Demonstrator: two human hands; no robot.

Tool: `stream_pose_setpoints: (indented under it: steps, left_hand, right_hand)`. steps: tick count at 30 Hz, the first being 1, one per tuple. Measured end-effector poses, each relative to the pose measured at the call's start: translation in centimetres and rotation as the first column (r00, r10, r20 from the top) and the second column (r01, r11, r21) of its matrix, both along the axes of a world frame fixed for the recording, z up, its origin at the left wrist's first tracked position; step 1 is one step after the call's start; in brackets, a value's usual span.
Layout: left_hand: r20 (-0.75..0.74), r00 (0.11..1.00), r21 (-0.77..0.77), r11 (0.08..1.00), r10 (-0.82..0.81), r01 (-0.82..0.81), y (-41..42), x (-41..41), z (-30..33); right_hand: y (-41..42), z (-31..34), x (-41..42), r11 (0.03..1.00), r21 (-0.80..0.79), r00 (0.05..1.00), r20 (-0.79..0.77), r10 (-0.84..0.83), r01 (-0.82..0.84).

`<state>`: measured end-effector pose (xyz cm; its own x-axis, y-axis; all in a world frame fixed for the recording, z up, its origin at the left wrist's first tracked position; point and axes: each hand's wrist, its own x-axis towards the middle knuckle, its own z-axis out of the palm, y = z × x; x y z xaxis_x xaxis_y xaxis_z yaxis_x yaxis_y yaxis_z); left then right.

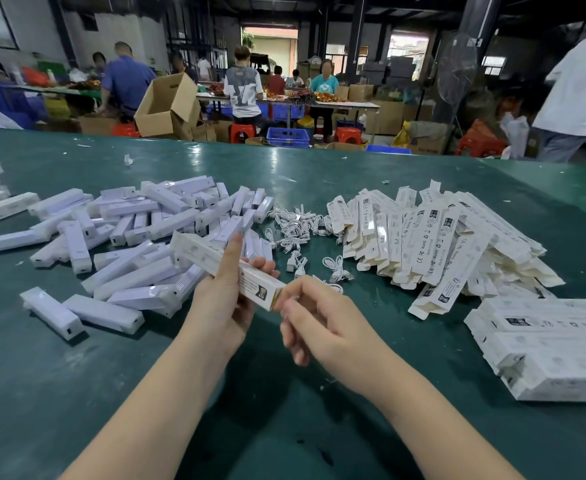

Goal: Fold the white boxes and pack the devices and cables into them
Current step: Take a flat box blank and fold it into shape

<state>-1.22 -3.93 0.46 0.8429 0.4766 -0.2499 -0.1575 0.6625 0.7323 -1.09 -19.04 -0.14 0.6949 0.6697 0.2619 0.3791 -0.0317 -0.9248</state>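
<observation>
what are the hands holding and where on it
The left hand grips a white box around its middle; the right hand pinches its near end flap.

Your near table (77, 393): bare green surface at either side of your forearms. Ahead on your left: heap of white devices (139, 237). Centre: tangle of cables (295, 225), with loose ones nearer you. Right: spread of flat boxes (433, 244). Near right edge: stack of folded boxes (544, 344). Far table beyond the piles: open.
</observation>
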Motion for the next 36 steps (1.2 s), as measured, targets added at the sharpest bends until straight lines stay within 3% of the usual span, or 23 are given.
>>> stream_pose_setpoints:
  steps: [9, 18, 22, 27, 32, 34, 35, 36]
  left_hand:
    - [-0.021, 0.999, -0.006, 0.999, -0.049, 0.048, -0.2, -0.2, -0.1]
    - [-0.023, 0.985, 0.018, 0.985, -0.169, 0.169, -0.2, -0.4, 0.1]
    - [-0.005, 0.957, 0.034, 0.957, -0.289, 0.289, -1.0, -0.6, 0.1]
    - [0.001, 0.942, -0.003, 0.942, -0.335, 0.335, -1.2, -0.9, 0.4]
    - [-0.020, 0.950, -0.022, 0.950, -0.312, 0.311, -1.3, -1.1, 0.6]
    - [-0.039, 0.973, 0.124, 0.965, -0.229, 0.232, -0.9, -1.1, 0.6]
    - [-0.083, 0.989, 0.334, 0.931, -0.125, 0.146, -0.5, -1.1, 0.5]
    - [-0.114, 0.993, 0.591, 0.805, 0.024, 0.049, 0.0, -1.1, 0.3]
  right_hand:
    - [0.1, 0.1, -0.4, 0.997, 0.047, 0.997, 0.061, -0.055, 0.053]
    - [-0.5, 0.8, 0.1, 0.996, 0.076, 0.993, -0.109, 0.054, -0.046]
    - [-1.1, 1.0, 1.2, 1.000, -0.028, 0.978, -0.208, -0.005, -0.001]
    - [-0.8, 0.3, 1.0, 0.934, -0.153, 0.932, 0.224, -0.286, 0.324]
    - [-0.4, 0.1, 0.9, 0.915, -0.140, 0.860, 0.419, -0.291, 0.377]
    - [-0.5, 0.0, 0.9, 0.920, -0.181, 0.870, 0.428, -0.243, 0.346]
    - [-0.6, 0.0, 1.0, 0.926, -0.185, 0.880, 0.415, -0.231, 0.330]
    - [-0.8, 0.0, 1.2, 0.931, -0.174, 0.889, 0.395, -0.232, 0.320]
